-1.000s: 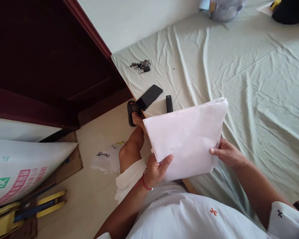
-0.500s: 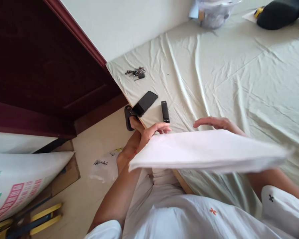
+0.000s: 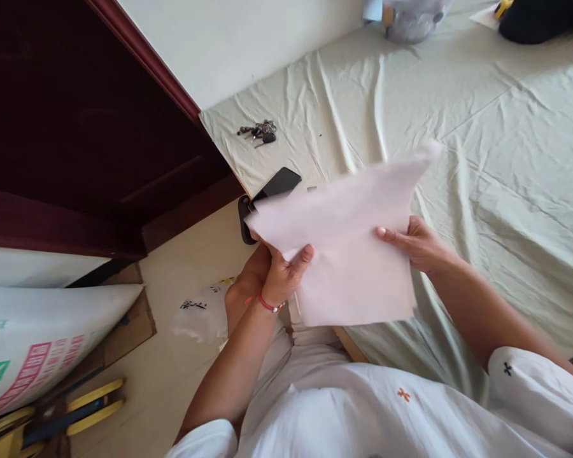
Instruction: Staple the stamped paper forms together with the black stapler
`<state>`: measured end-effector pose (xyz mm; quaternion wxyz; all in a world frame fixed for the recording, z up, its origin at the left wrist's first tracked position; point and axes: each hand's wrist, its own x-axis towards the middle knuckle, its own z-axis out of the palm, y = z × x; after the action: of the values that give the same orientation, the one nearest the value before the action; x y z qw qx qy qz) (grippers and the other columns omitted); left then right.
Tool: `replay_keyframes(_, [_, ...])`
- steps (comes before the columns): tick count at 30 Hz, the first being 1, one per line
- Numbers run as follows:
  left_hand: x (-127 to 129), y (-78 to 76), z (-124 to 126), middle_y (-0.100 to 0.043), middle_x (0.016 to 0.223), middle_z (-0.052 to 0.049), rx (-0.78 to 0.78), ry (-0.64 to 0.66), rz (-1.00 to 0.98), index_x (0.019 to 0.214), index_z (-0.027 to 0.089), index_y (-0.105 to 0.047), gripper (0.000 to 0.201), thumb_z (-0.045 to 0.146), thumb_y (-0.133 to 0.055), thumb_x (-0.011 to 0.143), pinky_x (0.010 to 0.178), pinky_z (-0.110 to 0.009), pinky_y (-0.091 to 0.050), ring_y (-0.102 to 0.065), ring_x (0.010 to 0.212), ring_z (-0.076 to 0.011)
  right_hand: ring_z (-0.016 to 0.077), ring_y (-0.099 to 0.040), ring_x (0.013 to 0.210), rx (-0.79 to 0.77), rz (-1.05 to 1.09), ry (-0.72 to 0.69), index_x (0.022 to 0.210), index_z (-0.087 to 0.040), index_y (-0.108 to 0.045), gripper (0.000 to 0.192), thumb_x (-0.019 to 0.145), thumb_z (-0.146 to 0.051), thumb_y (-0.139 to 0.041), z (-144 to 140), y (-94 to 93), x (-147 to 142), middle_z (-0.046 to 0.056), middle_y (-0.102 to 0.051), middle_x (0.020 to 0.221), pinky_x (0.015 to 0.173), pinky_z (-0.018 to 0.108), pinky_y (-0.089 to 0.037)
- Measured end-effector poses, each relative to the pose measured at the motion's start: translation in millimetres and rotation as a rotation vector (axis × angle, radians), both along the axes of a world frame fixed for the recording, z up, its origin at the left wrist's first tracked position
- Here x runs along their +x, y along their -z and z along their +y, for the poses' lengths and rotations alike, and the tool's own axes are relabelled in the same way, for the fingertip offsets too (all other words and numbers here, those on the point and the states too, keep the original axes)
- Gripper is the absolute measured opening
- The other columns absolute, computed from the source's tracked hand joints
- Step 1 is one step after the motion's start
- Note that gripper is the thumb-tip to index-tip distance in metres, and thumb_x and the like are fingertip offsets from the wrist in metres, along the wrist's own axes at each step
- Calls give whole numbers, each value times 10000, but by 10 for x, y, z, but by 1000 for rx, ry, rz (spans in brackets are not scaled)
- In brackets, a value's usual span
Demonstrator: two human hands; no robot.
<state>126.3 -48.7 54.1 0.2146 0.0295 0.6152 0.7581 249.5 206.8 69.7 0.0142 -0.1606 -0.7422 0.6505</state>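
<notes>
A stack of white paper sheets [image 3: 353,254] is held up in front of me, its far edge tilted away and slightly blurred. My left hand [image 3: 286,273], with a red string bracelet at the wrist, grips the left side, thumb on top and fingers hidden beneath. On the right side my right hand [image 3: 413,245] is closed on the paper in the same way, its thumb lying on the face. Beyond the paper a black phone [image 3: 281,181] lies near the table's edge, partly covered by the sheets. A small tip of the black stapler-like object shows past the paper's far edge.
A bunch of keys [image 3: 260,131] lies on the cloth-covered table [image 3: 506,210]. At the back stand a clear plastic container [image 3: 413,19] and a black item [image 3: 539,19]. To the left are a dark red door [image 3: 76,114], a printed white sack [image 3: 52,337] and a plastic bag [image 3: 203,312] on the floor.
The paper has swung from nearly edge-on to facing me, its far edge now over the table. Both hands have gone from extended fingers at its far side to gripping its sides.
</notes>
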Motion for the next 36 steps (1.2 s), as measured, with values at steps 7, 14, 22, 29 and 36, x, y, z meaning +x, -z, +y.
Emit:
replay_keyframes(7, [382,445,-78,-784,1223,-114,-56,-99,-160,1122,184,-780,549,597,-844,766,1112,-454,-523,-702,1237,-330,257,-776,873,-472,-205,-62,1195,-209,-735,542,753,-485,-885,-239,159,208,78,-794,1047,736,362,-653])
replay_keyframes(14, [441,527,-26,-801,1183,-98,57,-307,-199,1110,196,-781,600,677,-821,754,1083,-383,-562,-677,1294,-304,246,-744,938,-361,-84,-96,1242,-206,-725,585,779,-540,-849,-86,275,502,74,-775,1026,837,370,-617])
replay_keyframes(22, [488,353,274,-679,1446,-90,202,-307,-228,1292,235,-702,700,695,-798,773,1168,-397,-502,-578,1417,-286,351,-703,1144,-496,19,102,1303,-256,-678,854,604,-703,-886,-697,487,541,122,-761,1148,972,527,-595])
replay_keyframes(29, [38,333,-59,-753,1060,-34,269,-139,-52,994,279,-736,481,545,-938,648,1080,-372,-510,-668,1188,-236,301,-686,1152,-29,64,455,1278,-251,-687,591,759,-452,-886,-430,341,516,75,-749,1210,1033,503,-602])
replay_keyframes(36, [-460,209,-312,-686,1014,-7,206,46,262,1157,291,-692,614,323,-994,623,954,-275,-545,-673,1013,-162,258,-742,969,298,107,163,1051,-311,-793,283,815,-460,-840,344,19,723,-12,-790,1037,937,422,-635])
